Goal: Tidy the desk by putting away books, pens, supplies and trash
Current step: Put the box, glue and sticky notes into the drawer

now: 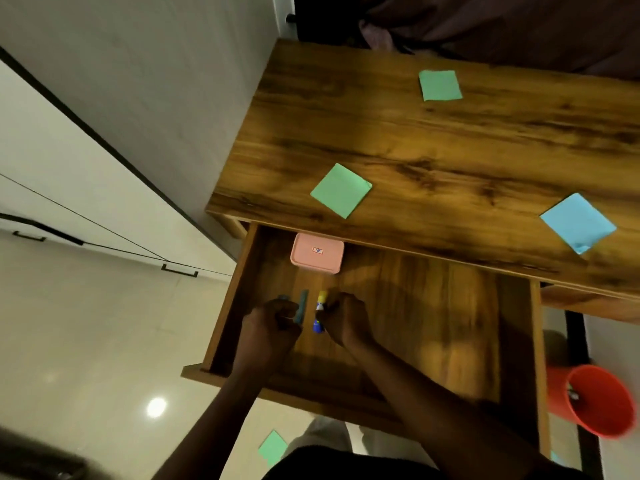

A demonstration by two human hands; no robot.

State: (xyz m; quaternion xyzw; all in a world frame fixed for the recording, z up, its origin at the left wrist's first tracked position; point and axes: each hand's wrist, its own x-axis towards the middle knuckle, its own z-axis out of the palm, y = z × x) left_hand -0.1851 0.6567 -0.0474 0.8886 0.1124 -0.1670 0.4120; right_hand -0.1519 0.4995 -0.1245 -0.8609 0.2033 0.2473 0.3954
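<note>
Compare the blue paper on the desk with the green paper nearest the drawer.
The blue paper lies near the desk's right side; the green paper lies left, above the pink box. The blue paper has a curled corner; the green paper lies flat. Both are square sheets, turned diamond-wise on the desk.

Your left hand (268, 327) and right hand (346, 323) bare, forearms sleeveless to the near edge, dark garment at your lap, nothing on wrists
</note>
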